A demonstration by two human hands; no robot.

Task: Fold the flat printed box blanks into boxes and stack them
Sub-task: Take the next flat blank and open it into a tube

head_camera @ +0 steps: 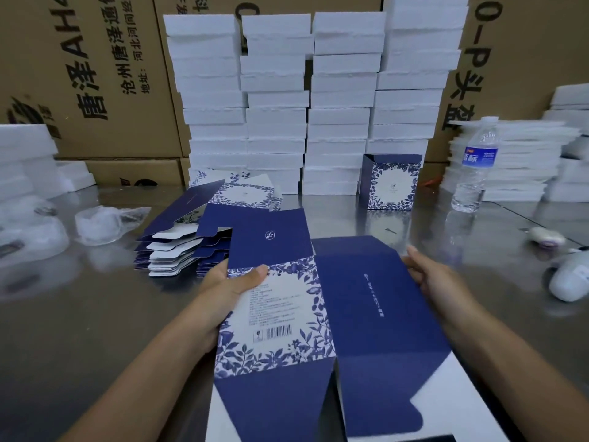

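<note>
Crumpled clear plastic wrap (105, 223) lies at the left of the shiny metal table (79, 314). Beside it fans a loose pile of flat blanks (178, 247), navy and white card. The left hand (229, 282) grips the box blank (318, 314) over the near table, thumb on its leafy white panel. Behind, white foam blocks (306, 100) rise in stacks, with one folded box (392, 181) upright before them. The right hand (433, 275) grasps the blank's plain navy side. A clear water bottle (475, 167) stands farther right.
</note>
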